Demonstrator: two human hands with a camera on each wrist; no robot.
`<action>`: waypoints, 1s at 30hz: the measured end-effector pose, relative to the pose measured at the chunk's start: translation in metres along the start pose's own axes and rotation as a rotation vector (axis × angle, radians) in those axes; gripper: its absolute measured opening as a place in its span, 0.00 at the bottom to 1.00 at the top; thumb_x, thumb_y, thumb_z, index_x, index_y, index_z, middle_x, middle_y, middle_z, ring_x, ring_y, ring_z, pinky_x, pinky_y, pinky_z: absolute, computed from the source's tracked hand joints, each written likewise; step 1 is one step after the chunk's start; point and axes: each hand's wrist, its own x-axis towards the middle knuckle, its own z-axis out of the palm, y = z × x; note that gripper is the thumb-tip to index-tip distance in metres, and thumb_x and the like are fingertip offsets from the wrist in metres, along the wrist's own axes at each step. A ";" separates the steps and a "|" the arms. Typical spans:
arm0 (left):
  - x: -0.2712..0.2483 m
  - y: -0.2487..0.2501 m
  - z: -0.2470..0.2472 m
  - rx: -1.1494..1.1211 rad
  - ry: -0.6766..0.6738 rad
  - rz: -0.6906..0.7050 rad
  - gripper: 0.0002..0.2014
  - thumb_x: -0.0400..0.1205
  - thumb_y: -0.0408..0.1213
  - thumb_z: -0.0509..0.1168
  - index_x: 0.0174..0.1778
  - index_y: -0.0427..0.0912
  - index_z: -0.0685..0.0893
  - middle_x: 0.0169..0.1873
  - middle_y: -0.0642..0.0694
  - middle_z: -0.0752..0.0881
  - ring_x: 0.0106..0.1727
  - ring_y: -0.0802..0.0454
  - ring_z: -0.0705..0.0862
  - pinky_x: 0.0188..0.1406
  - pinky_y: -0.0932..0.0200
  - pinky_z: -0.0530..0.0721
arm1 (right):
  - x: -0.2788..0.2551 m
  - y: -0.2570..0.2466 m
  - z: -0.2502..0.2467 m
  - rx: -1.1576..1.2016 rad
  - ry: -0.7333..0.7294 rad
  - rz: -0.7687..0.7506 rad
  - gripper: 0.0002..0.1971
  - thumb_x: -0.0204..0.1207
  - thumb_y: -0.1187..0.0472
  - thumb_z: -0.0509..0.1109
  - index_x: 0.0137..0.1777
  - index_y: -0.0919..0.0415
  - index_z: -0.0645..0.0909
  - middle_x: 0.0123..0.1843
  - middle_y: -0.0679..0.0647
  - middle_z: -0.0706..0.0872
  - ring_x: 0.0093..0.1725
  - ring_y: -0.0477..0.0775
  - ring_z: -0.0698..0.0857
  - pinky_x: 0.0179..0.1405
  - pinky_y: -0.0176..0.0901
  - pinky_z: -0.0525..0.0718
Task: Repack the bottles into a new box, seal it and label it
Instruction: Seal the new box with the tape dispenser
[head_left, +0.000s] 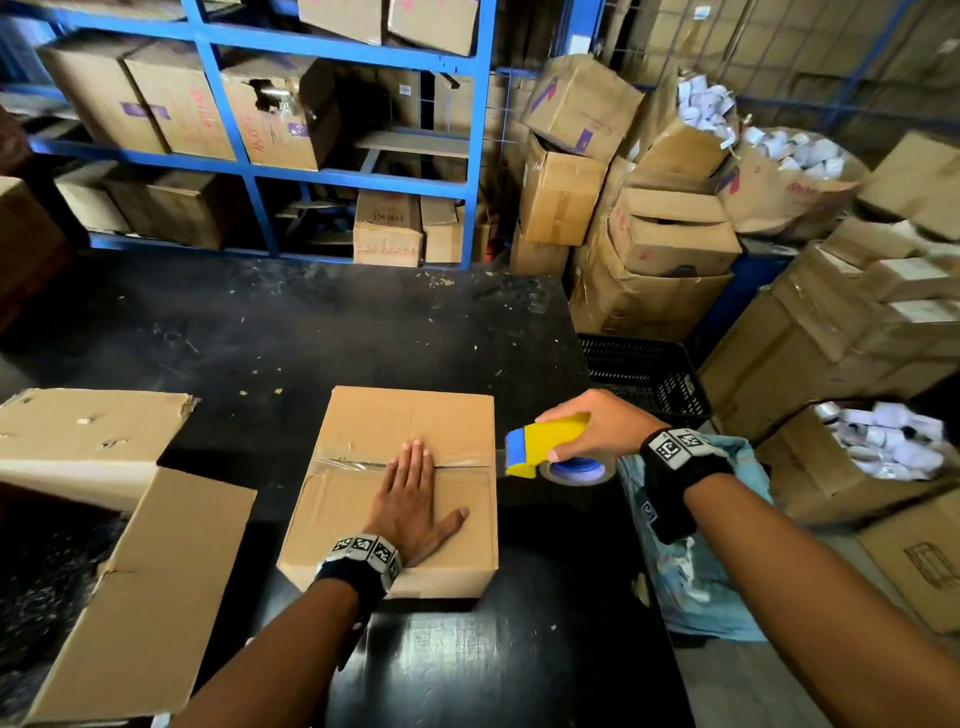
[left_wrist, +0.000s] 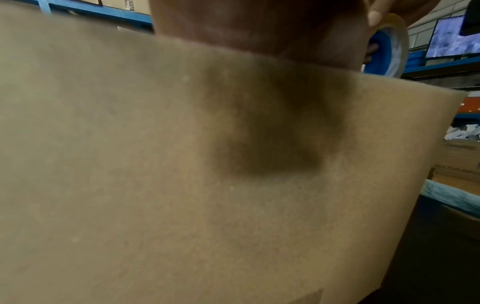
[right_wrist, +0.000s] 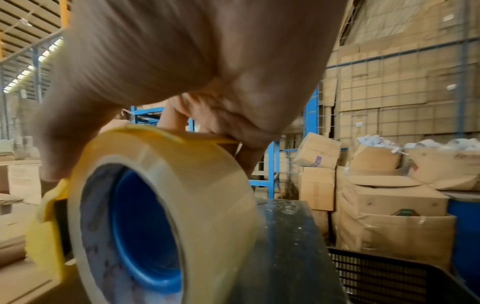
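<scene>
The closed cardboard box (head_left: 395, 488) sits near the front middle of the black tabletop (head_left: 291, 332), with a strip of clear tape (head_left: 358, 461) laid along its centre seam. The left hand (head_left: 410, 504) lies flat on the lid, fingers (head_left: 415, 457) straight and together across the seam, thumb spread aside. The right hand (head_left: 592, 423) curls its fingers round the yellow and blue tape dispenser (head_left: 545, 444), held just past the box's right edge with the tape still running from the seam to the roll. The risk from here, I judge, is in the cut: if the dispenser tilts badly or pulls upward, the strip may lift off the seam or wrinkle, and the flaps could spring open should the left hand ease off. A short tail down the right side would leave a weak seal. The bottles are not visible; presumably inside
</scene>
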 end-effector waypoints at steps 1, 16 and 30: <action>0.000 0.000 0.000 0.001 0.001 -0.003 0.53 0.78 0.75 0.36 0.87 0.33 0.44 0.87 0.36 0.42 0.88 0.41 0.42 0.87 0.43 0.46 | -0.005 0.010 -0.005 0.000 0.003 0.020 0.33 0.59 0.39 0.87 0.66 0.44 0.89 0.61 0.38 0.91 0.60 0.36 0.87 0.66 0.42 0.84; -0.001 0.001 -0.002 -0.013 -0.008 0.014 0.53 0.78 0.76 0.36 0.87 0.34 0.42 0.87 0.37 0.40 0.88 0.41 0.39 0.87 0.43 0.43 | 0.051 -0.024 0.060 -0.318 -0.068 0.122 0.38 0.45 0.33 0.81 0.60 0.43 0.89 0.58 0.47 0.87 0.56 0.54 0.85 0.55 0.51 0.87; 0.001 0.006 -0.012 -0.032 -0.079 -0.014 0.54 0.77 0.77 0.36 0.86 0.34 0.40 0.86 0.34 0.37 0.87 0.37 0.36 0.85 0.35 0.41 | 0.011 0.014 0.160 -0.156 -0.216 0.320 0.40 0.47 0.36 0.85 0.61 0.52 0.88 0.57 0.51 0.92 0.57 0.54 0.90 0.53 0.40 0.86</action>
